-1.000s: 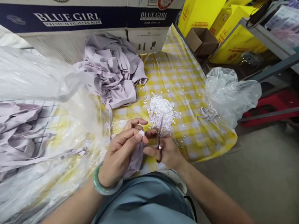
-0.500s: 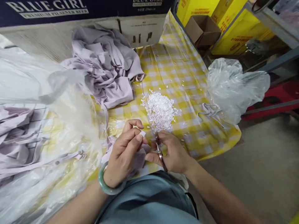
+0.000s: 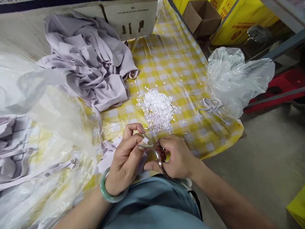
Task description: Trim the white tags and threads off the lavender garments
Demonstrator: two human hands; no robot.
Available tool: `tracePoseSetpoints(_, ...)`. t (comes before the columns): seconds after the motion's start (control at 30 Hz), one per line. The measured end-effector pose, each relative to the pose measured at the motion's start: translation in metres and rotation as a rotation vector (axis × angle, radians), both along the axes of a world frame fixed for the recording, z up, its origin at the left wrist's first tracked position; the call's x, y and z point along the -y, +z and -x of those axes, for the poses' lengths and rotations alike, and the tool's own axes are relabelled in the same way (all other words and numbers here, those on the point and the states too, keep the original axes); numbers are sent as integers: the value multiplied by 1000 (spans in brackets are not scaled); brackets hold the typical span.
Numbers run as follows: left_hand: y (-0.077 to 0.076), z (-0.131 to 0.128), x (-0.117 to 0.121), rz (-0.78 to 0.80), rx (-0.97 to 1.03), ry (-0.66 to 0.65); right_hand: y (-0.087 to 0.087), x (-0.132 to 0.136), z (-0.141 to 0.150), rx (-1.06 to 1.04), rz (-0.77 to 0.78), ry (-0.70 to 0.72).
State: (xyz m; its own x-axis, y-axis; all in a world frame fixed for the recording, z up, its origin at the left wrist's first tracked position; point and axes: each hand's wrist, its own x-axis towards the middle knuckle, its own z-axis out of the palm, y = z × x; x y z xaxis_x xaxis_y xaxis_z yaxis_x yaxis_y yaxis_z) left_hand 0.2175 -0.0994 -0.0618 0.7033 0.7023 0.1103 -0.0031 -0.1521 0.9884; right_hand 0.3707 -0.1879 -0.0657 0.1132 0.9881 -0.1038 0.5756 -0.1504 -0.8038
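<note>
My left hand (image 3: 126, 159), with a green bangle (image 3: 104, 187) at its wrist, pinches a small white label (image 3: 145, 140) between thumb and fingers. Below it hangs a piece of lilac fabric (image 3: 106, 160); whether the label is joined to it is hidden. In my right hand (image 3: 178, 157) is a pair of scissors (image 3: 159, 157), thumb and fingers in the handles. Their blades are spread and point left, one on each side of the label at my left fingertips. Just beyond both hands lies a heap of tiny white clippings (image 3: 158, 108).
A yellow checked cloth (image 3: 190, 95) covers the table. Crumpled lilac fabric (image 3: 88, 60) lies against a cardboard box (image 3: 133, 19) at the back. Clear plastic (image 3: 64, 127) spreads on the left; a clear bag (image 3: 235, 79) and lilac strip (image 3: 212, 106) lie right.
The scissors have swung left and opened, bringing their blades around the label in my left hand. The view has tipped downward and turned slightly right.
</note>
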Motion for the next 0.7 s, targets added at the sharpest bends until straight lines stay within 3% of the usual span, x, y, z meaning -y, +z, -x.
tracePoseSetpoints(0.7, -8, -4, 3, -34, -7, -42, -3, 4, -2, -11, 30, -44)
